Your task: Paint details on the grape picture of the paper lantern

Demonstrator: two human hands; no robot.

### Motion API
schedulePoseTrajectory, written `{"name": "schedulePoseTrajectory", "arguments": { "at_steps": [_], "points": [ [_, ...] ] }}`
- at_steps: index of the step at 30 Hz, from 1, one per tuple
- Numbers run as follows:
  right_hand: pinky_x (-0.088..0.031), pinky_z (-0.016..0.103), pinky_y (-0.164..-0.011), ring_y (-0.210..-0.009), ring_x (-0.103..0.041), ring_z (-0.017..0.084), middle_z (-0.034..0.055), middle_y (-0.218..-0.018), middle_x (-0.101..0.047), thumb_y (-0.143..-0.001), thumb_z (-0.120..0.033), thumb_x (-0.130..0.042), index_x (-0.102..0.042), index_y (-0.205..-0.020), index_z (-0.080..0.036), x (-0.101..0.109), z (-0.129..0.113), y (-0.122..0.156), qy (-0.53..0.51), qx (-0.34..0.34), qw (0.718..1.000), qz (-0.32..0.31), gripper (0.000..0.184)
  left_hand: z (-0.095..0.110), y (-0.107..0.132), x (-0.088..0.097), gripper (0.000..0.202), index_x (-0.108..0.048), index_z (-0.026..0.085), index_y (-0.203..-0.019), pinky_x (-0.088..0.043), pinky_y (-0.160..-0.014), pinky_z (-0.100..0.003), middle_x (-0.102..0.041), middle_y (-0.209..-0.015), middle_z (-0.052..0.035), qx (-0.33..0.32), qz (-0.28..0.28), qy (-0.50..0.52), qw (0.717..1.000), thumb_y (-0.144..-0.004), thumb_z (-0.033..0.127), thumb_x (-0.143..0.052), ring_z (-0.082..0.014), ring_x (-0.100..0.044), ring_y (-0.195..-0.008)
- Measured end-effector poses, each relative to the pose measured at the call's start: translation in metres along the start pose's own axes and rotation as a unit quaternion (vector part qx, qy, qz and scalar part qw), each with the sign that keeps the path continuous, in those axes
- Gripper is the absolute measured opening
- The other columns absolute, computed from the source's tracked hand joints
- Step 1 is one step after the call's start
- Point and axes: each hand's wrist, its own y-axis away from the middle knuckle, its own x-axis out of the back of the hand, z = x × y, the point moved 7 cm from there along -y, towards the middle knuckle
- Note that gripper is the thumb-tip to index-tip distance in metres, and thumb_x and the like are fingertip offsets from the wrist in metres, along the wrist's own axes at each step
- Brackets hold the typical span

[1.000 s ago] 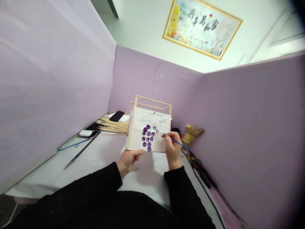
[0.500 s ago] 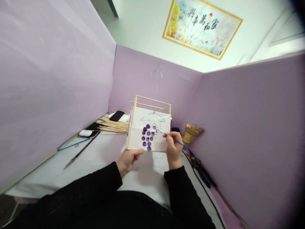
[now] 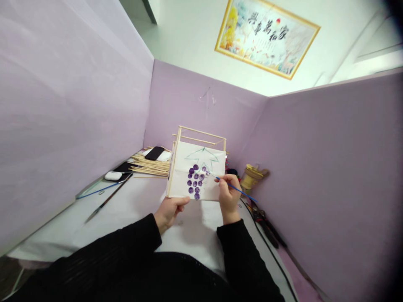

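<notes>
square paper lantern on a thin wooden stick frame (image 3: 197,174) sits propped mid-table, painted grape face toward me. left hand (image 3: 169,210) pinches its lower corner steady, while right hand (image 3: 228,193) fingers grip a thin blue paintbrush (image 3: 234,189), tip on the paper.

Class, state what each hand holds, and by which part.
Left hand grips the lantern by its lower left corner; right hand pinches the blue paintbrush near its tip.

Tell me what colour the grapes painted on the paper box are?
Purple. The grapes sit below a green leaf outline on the paper box, shown best in the head view.
</notes>
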Motion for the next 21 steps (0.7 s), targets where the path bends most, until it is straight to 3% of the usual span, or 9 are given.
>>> {"name": "schedulePoseTrajectory", "arguments": {
  "at_steps": [16, 19, 21],
  "points": [
    [-0.045, 0.029, -0.065, -0.064, -0.059, 0.015, -0.0019, -0.065, -0.061, -0.078, -0.020, -0.052, -0.056, -0.071, -0.019, -0.001, 0.001, 0.002, -0.016, -0.029, 0.999, -0.010, 0.008, 0.001, 0.001, -0.001, 0.031, -0.059, 0.013, -0.066, -0.027, -0.042, -0.021, -0.052, -0.054, 0.0047, -0.005, -0.004, 0.007, 1.000, -0.045, 0.020, -0.080, -0.0050, -0.037, -0.043],
    [-0.044, 0.027, -0.061, -0.060, -0.058, 0.013, -0.0027, -0.063, -0.059, -0.075, -0.020, -0.053, -0.055, -0.071, -0.019, 0.004, 0.007, 0.000, -0.083, -0.063, 0.994, 0.029, 0.005, 0.001, 0.000, 0.000, 0.031, -0.060, 0.013, -0.067, -0.027, -0.042, -0.021, -0.052, -0.053, 0.0046, -0.003, -0.001, 0.004, 1.000, -0.044, 0.020, -0.080, -0.0050, -0.038, -0.043],
    [-0.043, 0.024, -0.058, -0.059, -0.057, 0.011, -0.0037, -0.064, -0.057, -0.073, -0.021, -0.053, -0.054, -0.073, -0.019, 0.016, 0.016, -0.004, -0.141, -0.088, 0.981, 0.097, 0.002, 0.002, 0.000, 0.000, 0.030, -0.060, 0.012, -0.066, -0.027, -0.042, -0.021, -0.052, -0.052, 0.0046, -0.004, -0.002, 0.001, 1.000, -0.044, 0.020, -0.080, -0.0050, -0.038, -0.043]
  ]
}}
